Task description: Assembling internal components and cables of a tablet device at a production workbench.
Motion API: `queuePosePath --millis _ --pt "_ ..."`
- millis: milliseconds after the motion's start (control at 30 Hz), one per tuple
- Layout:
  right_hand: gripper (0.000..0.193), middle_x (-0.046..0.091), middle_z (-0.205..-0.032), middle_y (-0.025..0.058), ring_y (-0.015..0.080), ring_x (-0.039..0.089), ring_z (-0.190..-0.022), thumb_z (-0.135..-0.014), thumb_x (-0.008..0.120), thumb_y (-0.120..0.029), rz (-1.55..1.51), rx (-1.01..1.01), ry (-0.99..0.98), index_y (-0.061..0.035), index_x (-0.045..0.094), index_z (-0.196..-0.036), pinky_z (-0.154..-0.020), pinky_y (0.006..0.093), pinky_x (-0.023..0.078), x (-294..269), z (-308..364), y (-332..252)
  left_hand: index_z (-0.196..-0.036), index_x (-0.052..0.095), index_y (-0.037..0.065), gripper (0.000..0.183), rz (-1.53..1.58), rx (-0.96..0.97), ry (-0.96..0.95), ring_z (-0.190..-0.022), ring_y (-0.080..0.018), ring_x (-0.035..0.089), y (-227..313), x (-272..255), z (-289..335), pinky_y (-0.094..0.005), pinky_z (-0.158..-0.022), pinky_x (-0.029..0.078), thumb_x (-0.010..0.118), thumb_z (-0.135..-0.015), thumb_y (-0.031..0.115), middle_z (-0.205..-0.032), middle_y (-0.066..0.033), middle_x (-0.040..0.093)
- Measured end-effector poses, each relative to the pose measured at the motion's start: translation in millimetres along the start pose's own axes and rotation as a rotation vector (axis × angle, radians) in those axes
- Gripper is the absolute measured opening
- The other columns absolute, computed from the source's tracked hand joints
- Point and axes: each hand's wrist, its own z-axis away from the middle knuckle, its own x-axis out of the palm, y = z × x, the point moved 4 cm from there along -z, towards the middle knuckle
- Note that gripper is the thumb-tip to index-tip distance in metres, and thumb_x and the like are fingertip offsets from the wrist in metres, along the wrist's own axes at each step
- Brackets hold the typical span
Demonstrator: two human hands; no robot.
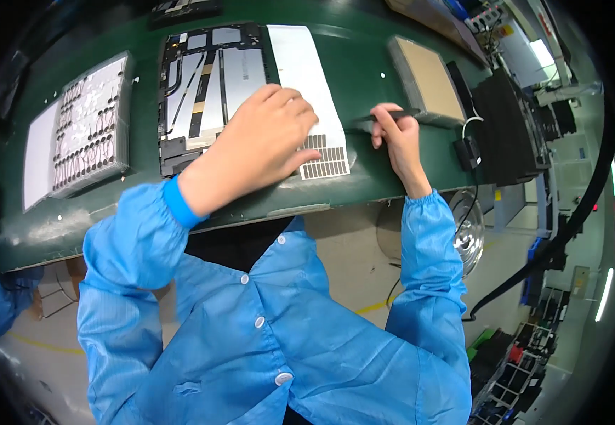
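My left hand (259, 145) hovers over, or rests on, a long white backing sheet (300, 64); I cannot tell if it touches. Its fingers are bent, the thumb stands apart, and nothing shows between them. Rows of small dark rectangular stickers (325, 168) cover the sheet's near end. To the right, my right hand (398, 138) grips dark tweezers (378, 115) that point left, their tips blurred. Left of the sheet lies an opened flat electronic device (243, 71) with a black frame, silver plates and ribbon cables. My left hand hides part of its near right corner.
On the left a clear tray (124, 92) carries several small round parts with wires. A tan-topped box (429, 79) sits at the right, before a stack of black sheets (509, 131) and a small black cabled device (467, 152). The green table's (251, 216) front edge runs before me.
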Motion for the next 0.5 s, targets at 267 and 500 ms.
queuePosePath --millis 267,500 --pt "0.022 0.070 -0.078 0.0079 0.0085 0.061 -0.062 -0.096 0.065 -0.017 0.090 0.028 -0.192 0.0031 0.070 -0.104 -0.054 0.0207 0.047 25.6 1.9 -5.9 -0.110 0.066 -0.001 0.065 -0.077 -0.075 -0.159 -0.113 -0.0261 0.062 -2.5 43.9 -11.1 -0.0407 -0.105 0.041 0.079 -0.071 0.050 -0.114 -0.0123 0.068" --pt "0.023 0.071 -0.078 0.0062 0.0062 0.060 -0.061 -0.094 0.068 -0.019 0.152 0.050 -0.246 0.0014 0.072 -0.104 -0.050 0.0188 0.042 28.8 -0.5 -4.4 -0.112 0.068 0.001 0.066 -0.086 -0.087 -0.108 -0.110 -0.0243 0.064 -4.3 44.0 -13.2 -0.0395 -0.104 0.042 0.079 -0.070 0.051 -0.119 -0.0110 0.069"
